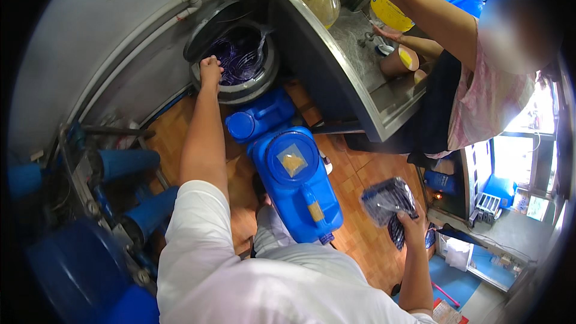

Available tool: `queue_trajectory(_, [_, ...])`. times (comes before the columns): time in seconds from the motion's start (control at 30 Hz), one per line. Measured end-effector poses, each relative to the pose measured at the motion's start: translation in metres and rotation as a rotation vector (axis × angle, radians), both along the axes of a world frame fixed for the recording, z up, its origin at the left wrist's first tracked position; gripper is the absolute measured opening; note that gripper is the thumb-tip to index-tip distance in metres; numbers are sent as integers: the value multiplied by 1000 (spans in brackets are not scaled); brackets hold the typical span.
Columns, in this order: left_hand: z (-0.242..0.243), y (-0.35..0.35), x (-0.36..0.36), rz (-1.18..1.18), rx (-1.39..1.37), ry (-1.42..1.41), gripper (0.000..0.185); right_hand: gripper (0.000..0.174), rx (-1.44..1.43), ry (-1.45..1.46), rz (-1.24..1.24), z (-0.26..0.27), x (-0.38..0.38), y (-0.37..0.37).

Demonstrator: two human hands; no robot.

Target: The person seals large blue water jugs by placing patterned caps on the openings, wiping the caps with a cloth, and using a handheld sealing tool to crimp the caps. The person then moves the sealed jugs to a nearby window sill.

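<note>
My left hand point(210, 72) reaches to the near left rim of a round lidded bin point(243, 93), its fingers curled. Whether those fingers grip anything is hard to tell. Inside the bin lie dark purple, shiny looped pieces point(231, 60) and some clear plastic. The bin's dark lid point(209, 27) is tilted up at the back. On the other side, my right hand point(411, 224) holds a dark packet in clear plastic wrap point(389, 202) above the floor. Between my arms stands a blue water jug point(330, 202) with a round cap, and a second blue jug point(270, 110) is beyond it.
A co-worker point(490, 99) works at a metal sink point(333, 54) holding clear bottles point(315, 2). Blue filter housings point(128, 164) on a metal frame flank my left side. White pipes point(130, 49) run along the wall. Tiled floor point(360, 162) shows around the jugs.
</note>
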State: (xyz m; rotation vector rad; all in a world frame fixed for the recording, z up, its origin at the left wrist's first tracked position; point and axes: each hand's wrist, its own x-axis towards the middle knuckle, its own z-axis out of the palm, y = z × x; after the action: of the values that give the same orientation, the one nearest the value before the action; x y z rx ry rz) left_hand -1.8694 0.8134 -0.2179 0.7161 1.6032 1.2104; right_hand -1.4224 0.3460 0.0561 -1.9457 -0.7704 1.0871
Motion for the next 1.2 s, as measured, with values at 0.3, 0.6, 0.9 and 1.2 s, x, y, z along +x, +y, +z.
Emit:
queue_trajectory(0.3, [-11,52,-19,55,-126,-288,101,50,-62,50,-63,1,-28,0])
queue_trajectory(0.6, [68,19,-14,-229,190,-220,48,51,-14,86,-62,8,-29,-6])
queue_trajectory(0.9, [290,-262,159,-1430,492,-78,112,54,150,82,44,50,-1,-68])
queue_trajectory(1.2, [337,-573,368,-1632,215,-540,111,52,247,276,81,92,95,-294])
